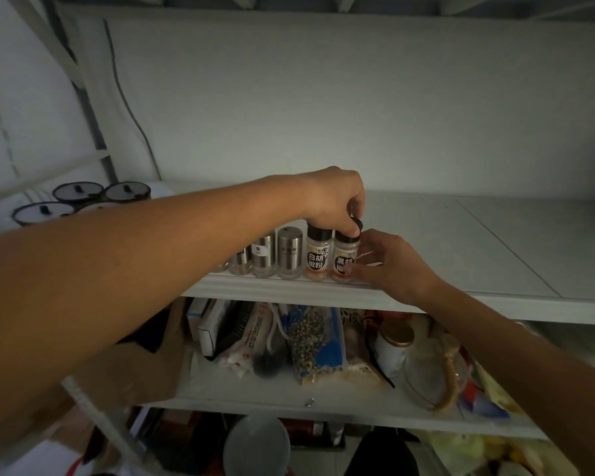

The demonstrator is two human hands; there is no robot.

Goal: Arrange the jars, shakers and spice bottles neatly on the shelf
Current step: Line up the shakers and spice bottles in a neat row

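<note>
- White shelving filled the view against a plain pale wall; the upper shelf (478,242) carried the containers, and its right part was bare board.
- Left arm reached across from the lower left, forearm level, wrist bent down. The left hand (334,201) hung over the right end of the row with its fingertips (349,228) pinched on the black cap of the black pepper bottle (345,259).
- Right arm rose from the lower right. The right hand (389,261) lay just right of the same bottle, fingers curled loosely toward its side and base; whether they pressed on the glass or only touched it could not be told.
- That bottle stood upright at the front edge of the shelf, last in the row, directly under the left hand and left of the right hand.
- A white pepper bottle (317,254), same black cap and orange-and-black label, stood touching or just beside it on the left.
- Three steel shakers (289,254) with clear bases continued the row leftward; the left forearm hid what lay further along.
- Four round dark-rimmed lidded jars (78,192) sat clustered at the far left rear of the shelf, well apart from both hands.
- On the lower shelf (255,395) lay packets, boxes, a bag of peppercorns (310,338) and a gold-lidded white jar (394,345).
</note>
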